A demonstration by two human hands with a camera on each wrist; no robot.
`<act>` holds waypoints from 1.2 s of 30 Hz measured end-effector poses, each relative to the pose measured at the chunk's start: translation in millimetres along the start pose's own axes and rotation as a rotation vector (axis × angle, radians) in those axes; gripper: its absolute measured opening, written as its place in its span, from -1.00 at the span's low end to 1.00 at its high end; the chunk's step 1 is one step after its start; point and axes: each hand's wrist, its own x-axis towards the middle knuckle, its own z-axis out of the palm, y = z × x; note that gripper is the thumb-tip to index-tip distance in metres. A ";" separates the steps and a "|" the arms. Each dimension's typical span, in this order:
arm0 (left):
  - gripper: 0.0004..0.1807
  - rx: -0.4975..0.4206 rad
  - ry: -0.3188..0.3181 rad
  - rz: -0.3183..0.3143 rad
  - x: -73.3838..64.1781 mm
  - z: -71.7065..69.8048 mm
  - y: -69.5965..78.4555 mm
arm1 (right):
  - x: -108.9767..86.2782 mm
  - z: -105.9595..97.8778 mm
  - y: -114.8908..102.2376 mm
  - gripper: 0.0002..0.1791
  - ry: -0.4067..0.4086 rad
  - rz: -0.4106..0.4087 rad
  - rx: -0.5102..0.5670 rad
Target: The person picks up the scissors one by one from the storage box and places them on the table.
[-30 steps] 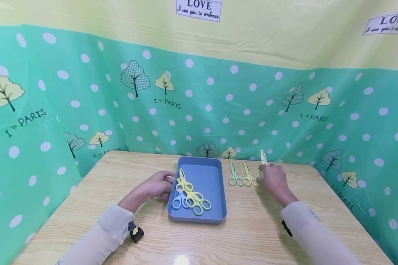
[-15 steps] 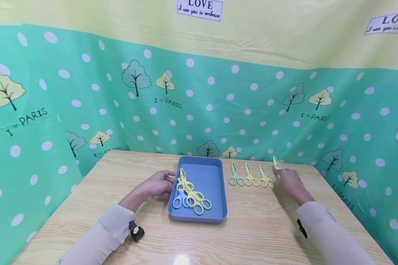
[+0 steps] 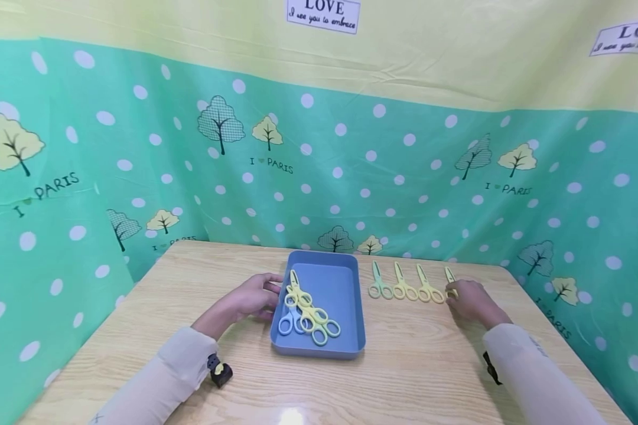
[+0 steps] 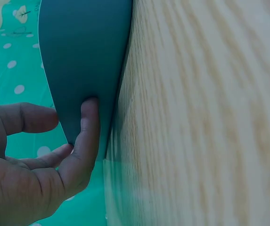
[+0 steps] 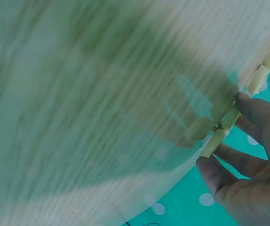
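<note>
My left hand (image 3: 252, 298) rests its fingertips against the outside of a blue tray (image 3: 319, 351); the left wrist view shows one finger pressed on the tray wall (image 4: 85, 47). Inside the tray, yellow scissors (image 3: 307, 313) lie in a heap with blue scissors (image 3: 290, 319). At the right of a row of scissors, my right hand (image 3: 470, 301) holds yellow scissors (image 3: 449, 275) by the handles, its fingertips at both sides of the loops (image 5: 214, 142). Their blades point to the back, and the hand covers part of the handles.
Left of the held pair, green scissors (image 3: 380, 288) and two yellow pairs, one (image 3: 404, 289) beside the other (image 3: 428, 290), lie in line near the table's back edge. A polka-dot curtain (image 3: 404, 195) hangs right behind the wooden table (image 3: 404, 378).
My right hand has set one yellow pair of scissors down in the row, then moved right and brought another down beside it. The left hand stays at the tray.
</note>
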 end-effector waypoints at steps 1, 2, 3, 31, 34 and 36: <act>-0.24 -0.002 0.003 0.000 0.2 0.5 0.1 | -0.3 0.2 0.3 -0.64 -0.002 0.003 0.000; -0.24 -0.006 0.005 0.000 0.5 0.8 0.2 | -0.3 0.6 0.8 -0.64 -0.002 0.003 -0.001; -0.24 -0.008 0.009 -0.002 0.9 1.1 0.2 | -0.3 1.1 1.0 -0.64 -0.001 0.000 0.000; -0.25 0.003 0.021 -0.012 2.8 1.1 -0.8 | -8.1 -12.1 -13.1 -0.41 -0.051 -0.127 -0.014; -0.25 0.002 0.022 -0.014 2.8 1.5 -0.6 | -7.7 -17.4 -25.2 -0.31 -0.038 -0.134 -0.027; -0.24 0.008 0.015 -0.007 2.8 1.7 -0.7 | -6.6 -20.1 -33.7 -0.29 -0.024 -0.147 -0.033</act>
